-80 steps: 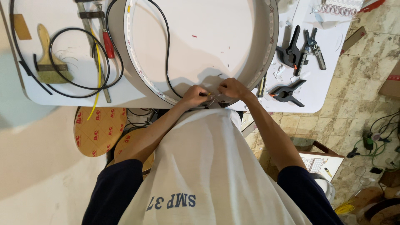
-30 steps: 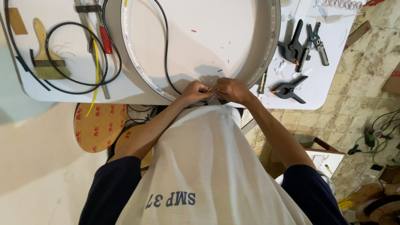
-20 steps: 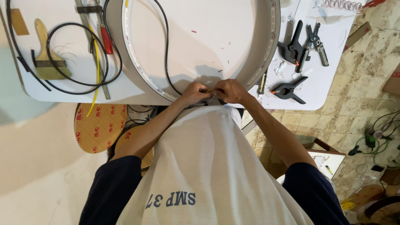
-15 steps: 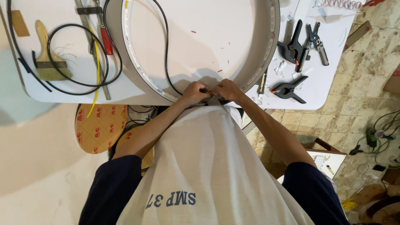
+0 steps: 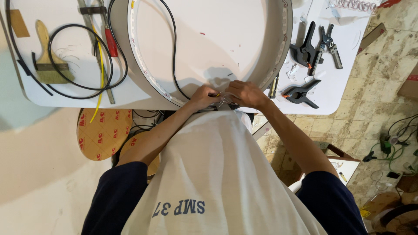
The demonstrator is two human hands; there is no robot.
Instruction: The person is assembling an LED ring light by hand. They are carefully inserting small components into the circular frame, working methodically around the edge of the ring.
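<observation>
Left hand [image 5: 203,96] and right hand [image 5: 244,93] meet fingertip to fingertip at the near edge of the worktop [image 5: 78,93], both pinched on thin wires [image 5: 221,99] that sit at the lowest point of the big round hoop [image 5: 143,74], just inside its rim. The wires are fine and partly hidden by the fingers, so whether they are being twisted or stripped cannot be told. Good work here likely means keeping both pinches close together, wrists steady against the hoop, and pulling gently so the strip lining the rim is not dragged loose. A black cable [image 5: 174,56] runs down to the same spot; black spring clamps [image 5: 301,92] lie near the right edge.
</observation>
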